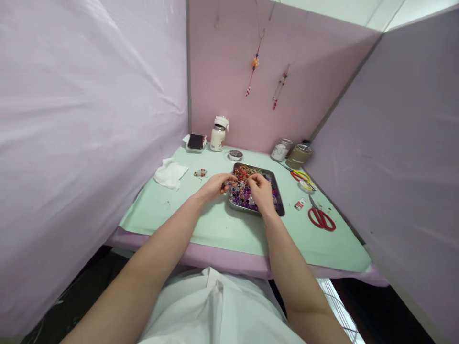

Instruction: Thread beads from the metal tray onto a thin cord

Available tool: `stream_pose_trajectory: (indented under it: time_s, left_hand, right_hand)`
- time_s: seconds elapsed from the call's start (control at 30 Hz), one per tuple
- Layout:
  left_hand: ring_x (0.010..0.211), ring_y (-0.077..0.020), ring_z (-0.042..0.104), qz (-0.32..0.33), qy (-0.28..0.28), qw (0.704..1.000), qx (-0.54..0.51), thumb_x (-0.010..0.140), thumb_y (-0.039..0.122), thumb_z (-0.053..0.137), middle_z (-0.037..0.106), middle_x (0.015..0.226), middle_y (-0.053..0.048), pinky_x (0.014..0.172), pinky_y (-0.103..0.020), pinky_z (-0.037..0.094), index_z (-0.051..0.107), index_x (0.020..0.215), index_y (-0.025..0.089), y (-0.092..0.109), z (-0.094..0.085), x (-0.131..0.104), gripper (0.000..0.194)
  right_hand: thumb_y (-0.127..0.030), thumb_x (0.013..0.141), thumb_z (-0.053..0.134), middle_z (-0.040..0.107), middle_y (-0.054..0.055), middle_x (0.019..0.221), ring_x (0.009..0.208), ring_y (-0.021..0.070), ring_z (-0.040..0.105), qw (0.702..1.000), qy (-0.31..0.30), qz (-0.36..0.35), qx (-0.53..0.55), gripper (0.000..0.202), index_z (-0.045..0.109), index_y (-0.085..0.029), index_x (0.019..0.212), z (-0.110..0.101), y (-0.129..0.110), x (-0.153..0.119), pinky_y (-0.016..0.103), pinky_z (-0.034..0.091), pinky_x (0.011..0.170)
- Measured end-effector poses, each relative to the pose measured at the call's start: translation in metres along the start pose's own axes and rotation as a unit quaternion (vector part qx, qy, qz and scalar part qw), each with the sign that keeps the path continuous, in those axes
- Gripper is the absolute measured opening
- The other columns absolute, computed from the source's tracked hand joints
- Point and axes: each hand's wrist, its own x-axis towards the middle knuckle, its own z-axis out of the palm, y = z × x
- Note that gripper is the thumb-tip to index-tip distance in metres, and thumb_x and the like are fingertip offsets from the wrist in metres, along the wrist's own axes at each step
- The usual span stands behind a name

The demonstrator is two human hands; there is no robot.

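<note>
A metal tray (281, 203) holds purple, red and clear beads (244, 198), with a tangle of red and tan cords (247, 171) at its far side. Over the tray's left edge, my left hand (217, 186) is closed around a small bunch of beaded strands (229, 183), partly hidden by the fingers. Thin pale threads run from it over the beads. My right hand (261, 191) is above the tray's middle, thumb and forefinger pinched together on what looks like a thin thread.
Right of the tray lie red-handled scissors (322, 219), a lighter (300, 204) and yellow-and-red-handled pliers (300, 175). Two cans (281, 149) stand behind. Leftward are a beaded piece (200, 173), white cloth (170, 173), bottle (217, 137) and dark box (196, 142). Beaded strings (255, 63) hang on the wall.
</note>
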Motion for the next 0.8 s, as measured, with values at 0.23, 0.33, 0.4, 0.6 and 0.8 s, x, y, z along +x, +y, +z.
stream_pose_trajectory:
  time_s: [0.23,0.33,0.4,0.6,0.8]
  left_hand:
    - [0.046,-0.0071,0.034,0.006,0.015,1.0,0.015,0.073,0.036,0.053,0.063,0.07,-0.005,0.044,-0.023,0.021,0.063,0.075,0.016,-0.001,0.0,0.001,0.023]
    - [0.045,-0.0069,0.034,0.014,0.021,0.999,0.026,0.073,0.039,0.052,0.063,0.07,-0.005,0.044,-0.023,0.02,0.063,0.076,0.016,-0.002,-0.001,0.002,0.025]
    - [0.045,-0.0067,0.034,0.031,0.035,0.998,0.05,0.074,0.036,0.052,0.064,0.071,-0.005,0.045,-0.024,0.021,0.063,0.075,0.016,-0.001,-0.002,0.002,0.023]
    - [0.066,-0.0118,0.049,0.087,0.126,0.978,0.14,0.079,0.04,0.046,0.066,0.078,-0.006,0.056,-0.024,0.034,0.063,0.076,0.015,0.002,-0.005,0.001,0.03]
    - [0.062,-0.0109,0.046,0.1,0.124,0.975,0.158,0.08,0.048,0.044,0.066,0.079,-0.007,0.055,-0.023,0.034,0.063,0.079,0.014,0.0,-0.014,0.005,0.039]
  right_hand:
    - [-0.034,0.079,0.048,0.063,0.0,0.066,0.052,0.0136,0.046,0.998,-0.029,0.024,0.044,0.014,0.05,-0.022,0.074,0.001,0.002,0.0,0.027,0.037,0.052]
    - [-0.036,0.078,0.05,0.053,-0.003,0.053,0.05,0.0138,0.044,0.997,-0.04,0.031,0.05,0.016,0.05,-0.022,0.072,0.002,0.003,0.001,0.027,0.036,0.051]
    - [-0.037,0.077,0.053,0.049,-0.004,0.053,0.049,0.0127,0.042,0.998,-0.039,0.031,0.043,0.017,0.052,-0.021,0.072,0.001,0.003,0.002,0.026,0.035,0.051]
    - [-0.039,0.075,0.056,0.055,-0.001,0.063,0.055,0.0128,0.044,0.998,-0.036,0.014,0.041,0.021,0.056,-0.019,0.079,-0.003,0.006,0.003,0.026,0.035,0.054]
    - [-0.04,0.074,0.059,0.057,-0.001,0.066,0.058,0.0139,0.048,0.998,-0.02,0.009,0.056,0.023,0.057,-0.019,0.085,-0.01,0.011,0.005,0.027,0.038,0.057]
